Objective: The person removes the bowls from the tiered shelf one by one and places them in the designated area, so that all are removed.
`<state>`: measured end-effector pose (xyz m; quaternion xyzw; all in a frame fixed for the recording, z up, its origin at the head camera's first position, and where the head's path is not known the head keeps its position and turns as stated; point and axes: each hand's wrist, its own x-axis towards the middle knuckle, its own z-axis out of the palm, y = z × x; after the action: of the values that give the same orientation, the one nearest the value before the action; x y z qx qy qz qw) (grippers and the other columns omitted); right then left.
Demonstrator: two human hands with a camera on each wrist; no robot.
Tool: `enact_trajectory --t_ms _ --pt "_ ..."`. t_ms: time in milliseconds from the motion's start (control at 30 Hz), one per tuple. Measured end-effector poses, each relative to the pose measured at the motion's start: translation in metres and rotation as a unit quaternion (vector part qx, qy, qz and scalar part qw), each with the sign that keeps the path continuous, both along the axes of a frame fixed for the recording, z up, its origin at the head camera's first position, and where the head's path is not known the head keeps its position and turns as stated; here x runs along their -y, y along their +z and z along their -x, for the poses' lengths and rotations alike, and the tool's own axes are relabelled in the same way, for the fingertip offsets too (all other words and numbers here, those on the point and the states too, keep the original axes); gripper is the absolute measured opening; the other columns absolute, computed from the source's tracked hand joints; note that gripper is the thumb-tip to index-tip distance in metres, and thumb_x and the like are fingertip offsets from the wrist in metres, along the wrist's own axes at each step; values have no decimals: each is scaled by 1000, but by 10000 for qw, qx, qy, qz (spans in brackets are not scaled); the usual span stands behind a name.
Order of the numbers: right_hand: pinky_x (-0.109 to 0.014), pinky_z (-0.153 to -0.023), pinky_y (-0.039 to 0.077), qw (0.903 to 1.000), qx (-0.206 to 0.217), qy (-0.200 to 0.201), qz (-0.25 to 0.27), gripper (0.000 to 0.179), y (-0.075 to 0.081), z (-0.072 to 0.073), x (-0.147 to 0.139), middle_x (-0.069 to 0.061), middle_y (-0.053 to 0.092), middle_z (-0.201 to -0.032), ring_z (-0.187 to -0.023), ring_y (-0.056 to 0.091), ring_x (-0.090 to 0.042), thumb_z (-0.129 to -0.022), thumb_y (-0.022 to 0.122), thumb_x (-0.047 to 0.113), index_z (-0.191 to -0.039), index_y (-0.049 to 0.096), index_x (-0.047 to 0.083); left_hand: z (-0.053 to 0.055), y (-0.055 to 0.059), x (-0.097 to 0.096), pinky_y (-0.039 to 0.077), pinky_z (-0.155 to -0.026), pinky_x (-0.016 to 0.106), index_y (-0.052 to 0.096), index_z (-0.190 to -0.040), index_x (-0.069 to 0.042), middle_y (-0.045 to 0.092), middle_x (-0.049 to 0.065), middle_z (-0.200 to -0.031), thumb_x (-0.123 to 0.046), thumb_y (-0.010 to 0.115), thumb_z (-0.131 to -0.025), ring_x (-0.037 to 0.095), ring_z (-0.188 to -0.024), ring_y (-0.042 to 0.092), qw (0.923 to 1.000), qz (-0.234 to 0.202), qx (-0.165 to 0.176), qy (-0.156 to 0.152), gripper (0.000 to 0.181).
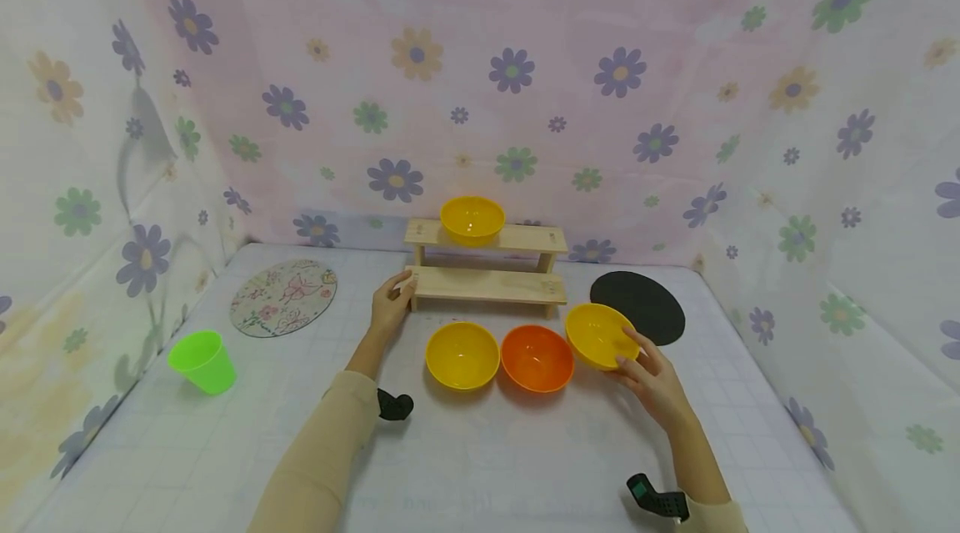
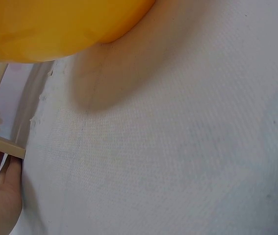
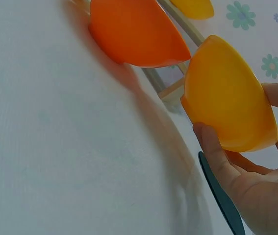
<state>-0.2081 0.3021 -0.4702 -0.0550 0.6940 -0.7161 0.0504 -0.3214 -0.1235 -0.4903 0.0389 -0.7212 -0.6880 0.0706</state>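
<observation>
In the head view my right hand point(image 1: 654, 383) holds a yellow bowl point(image 1: 597, 336) by its right side. The right wrist view shows this bowl point(image 3: 227, 98) tilted and raised off the table, thumb and fingers around its rim and side. My left hand point(image 1: 392, 304) grips the left end of a two-step wooden rack point(image 1: 487, 284), its fingertips partly hidden by the wood. Another yellow bowl point(image 1: 462, 356) and an orange bowl point(image 1: 537, 359) stand side by side in front of the rack. A third yellow bowl point(image 1: 472, 221) sits on the upper step.
A green cup point(image 1: 204, 362) stands at the far left, near a round flowered mat point(image 1: 283, 298). Behind the held bowl lies a round black mat point(image 1: 637, 305). Flowered cloth walls point(image 1: 480, 116) enclose the white table point(image 1: 487, 466) at the back and sides.
</observation>
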Motion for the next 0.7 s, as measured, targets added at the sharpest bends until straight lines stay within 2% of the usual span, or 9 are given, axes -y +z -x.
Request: enact_trajectory --t_ms 233,467,700 --pt "-20 -84 49 9999 16 -117 -43 59 -4 -9 -5 -24 8 -150 -104 53 0 -97 50 7 -147 19 1 0 1 0 44 -67 15 51 -134 -5 51 21 -129 -17 54 -96 10 -86 50 10000 18 31 -37 40" --pt "-17 -84 48 9996 140 -191 -154 60 -7 -18 -9 -25 6 -151 -104 52 3 -97 50 8 -148 19 3 -1 2 -1 44 -65 15 51 -134 -6 56 22 -119 -16 54 -96 7 -79 50 9999 9 122 2 39" --pt "-18 -84 48 9992 276 -218 -204 59 -9 -22 -12 -23 6 -151 -103 52 3 -97 50 9 -148 19 4 -1 3 0 45 -67 16 51 -134 -6 55 21 -123 -17 54 -96 7 -81 50 9999 34 150 9 39"
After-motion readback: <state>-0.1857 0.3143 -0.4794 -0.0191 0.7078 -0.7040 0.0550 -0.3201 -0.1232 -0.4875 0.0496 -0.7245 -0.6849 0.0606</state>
